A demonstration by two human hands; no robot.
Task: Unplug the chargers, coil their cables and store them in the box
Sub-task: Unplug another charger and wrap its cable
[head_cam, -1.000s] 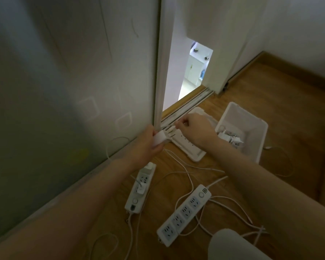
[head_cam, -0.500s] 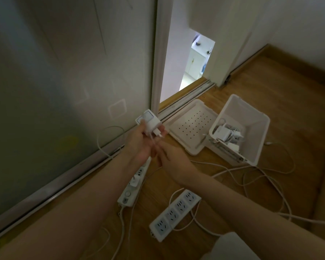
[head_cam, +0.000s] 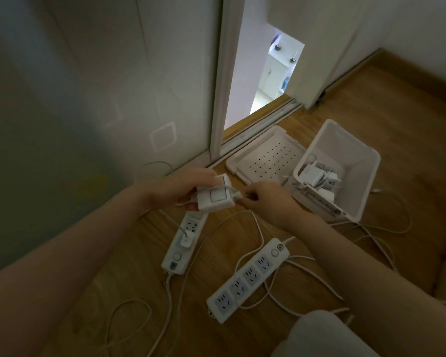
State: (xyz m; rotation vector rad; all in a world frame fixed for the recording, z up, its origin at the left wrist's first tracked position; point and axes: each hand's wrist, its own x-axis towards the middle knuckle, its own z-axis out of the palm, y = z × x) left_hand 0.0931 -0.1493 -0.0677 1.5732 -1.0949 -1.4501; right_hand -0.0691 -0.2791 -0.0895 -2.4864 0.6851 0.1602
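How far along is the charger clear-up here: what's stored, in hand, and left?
Done: white chargers with bundled cables lie in the white plastic box; the nearer white power strip is empty. In hand: the left hand grips a white square charger, the right hand pinches its thin cable. Left: a small white plug sits in the farther power strip; loose white cables trail on the wooden floor.

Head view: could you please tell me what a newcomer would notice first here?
At centre, the left hand grips a white charger while the right hand pinches its cable. To the right stands the open box with other chargers inside. Below, the left strip holds a plug; the right strip is bare.
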